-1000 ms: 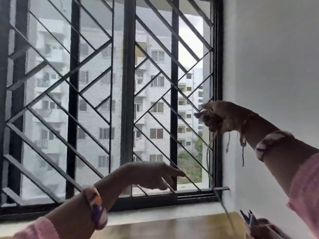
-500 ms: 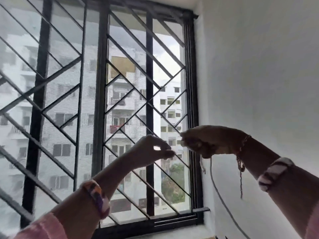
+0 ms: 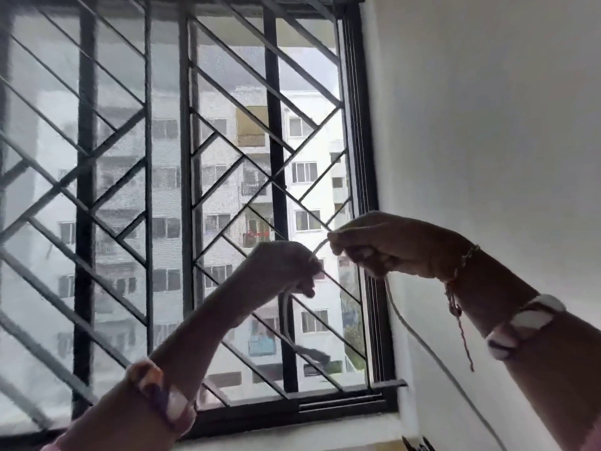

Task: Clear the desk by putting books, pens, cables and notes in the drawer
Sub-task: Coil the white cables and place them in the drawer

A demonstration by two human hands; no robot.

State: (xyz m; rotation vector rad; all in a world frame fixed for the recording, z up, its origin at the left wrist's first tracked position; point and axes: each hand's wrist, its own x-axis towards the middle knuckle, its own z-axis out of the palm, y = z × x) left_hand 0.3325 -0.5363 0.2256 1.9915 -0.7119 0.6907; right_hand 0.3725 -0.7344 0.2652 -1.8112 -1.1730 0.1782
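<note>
A thin white cable [image 3: 419,336] runs from my right hand [image 3: 390,245] down along the wall toward the bottom right corner. My right hand, raised in front of the window, grips the cable's upper end with curled fingers. A short arc of cable spans the gap to my left hand [image 3: 286,268], which holds it with curled fingers; a loop hangs straight down below that hand. Both hands are level and close together. The desk and drawer are out of view.
A black window frame [image 3: 374,288] with diagonal metal grille bars fills the left and middle. The white wall [image 3: 487,141] stands on the right. A white sill [image 3: 292,434] runs along the bottom, with dark tips of some objects at the bottom right.
The view tilted upward, and the desk surface dropped out of sight. My left hand rose from near the sill and took hold of the cable beside my right hand.
</note>
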